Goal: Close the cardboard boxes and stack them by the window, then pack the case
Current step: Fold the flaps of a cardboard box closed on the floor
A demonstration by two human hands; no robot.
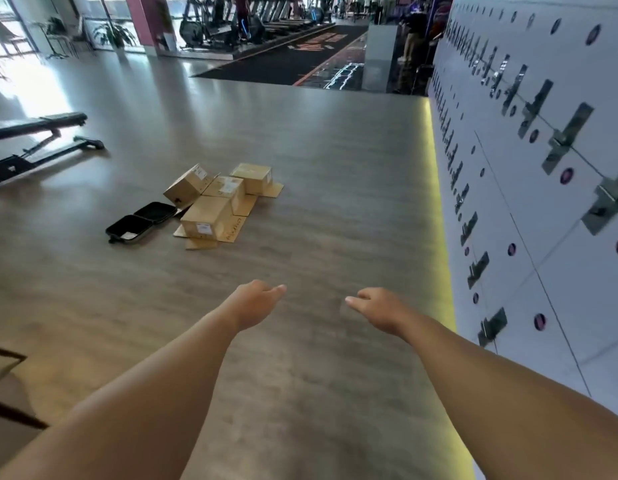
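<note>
Bright window (9, 36) glare top-left; edges warped, soft.

Four brown cardboard boxes (217, 199) sit clustered on the wood-look floor (300, 150). Nearest box (206, 218): upside down, flaps splayed flat on the floor around it, white label on its near face. Middle box (227, 189): touching behind it, label on top. Far box (252, 177): rests on spread flaps. Left box (187, 185): tilted, leaning against the middle one. A black case (141, 222) lies open flat, both halves up, just left of the boxes.
</note>
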